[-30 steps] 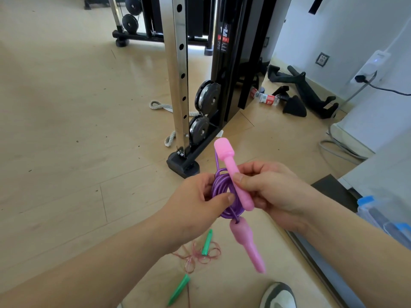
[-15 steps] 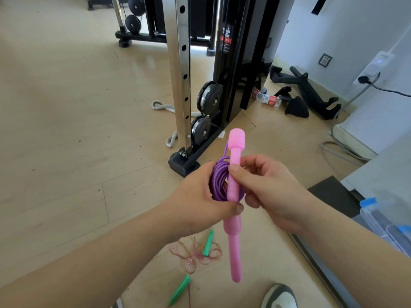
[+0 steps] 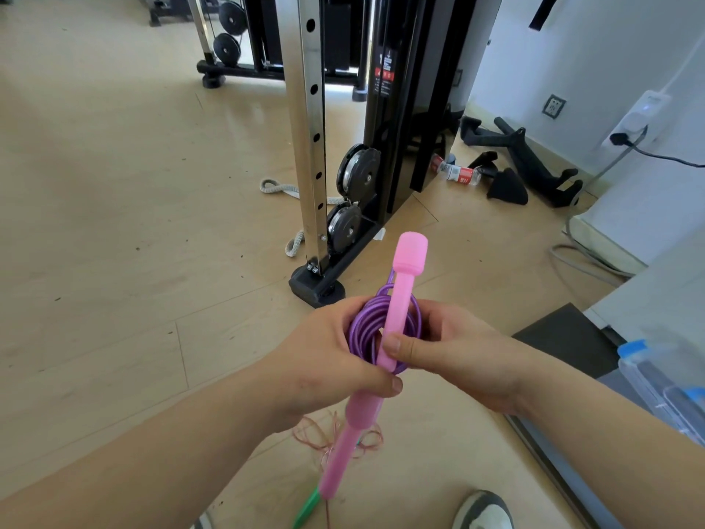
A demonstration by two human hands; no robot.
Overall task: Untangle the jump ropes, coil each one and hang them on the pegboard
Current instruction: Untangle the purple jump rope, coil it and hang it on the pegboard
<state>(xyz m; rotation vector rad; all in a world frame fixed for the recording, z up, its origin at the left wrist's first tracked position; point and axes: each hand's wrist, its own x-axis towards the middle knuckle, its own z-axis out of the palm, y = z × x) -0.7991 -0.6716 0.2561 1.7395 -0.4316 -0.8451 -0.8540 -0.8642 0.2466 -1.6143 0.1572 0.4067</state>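
Handle [image 3: 400, 299] swung upright, R hand [image 3: 457, 353] pinching; L hand [image 3: 328, 368] grips coil [image 3: 362, 330].

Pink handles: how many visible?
2. Upper pink handle stands across the purple coil, pinched by the right hand; lower pink handle hangs below the left hand.

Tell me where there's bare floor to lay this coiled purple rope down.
Widest bare floor lies left of the steel upright and grey strap. Another patch sits between the machine's foot and the grey cable. Crowded: the thin rope tangle near the shoe, and the bottle and black attachments by the wall.
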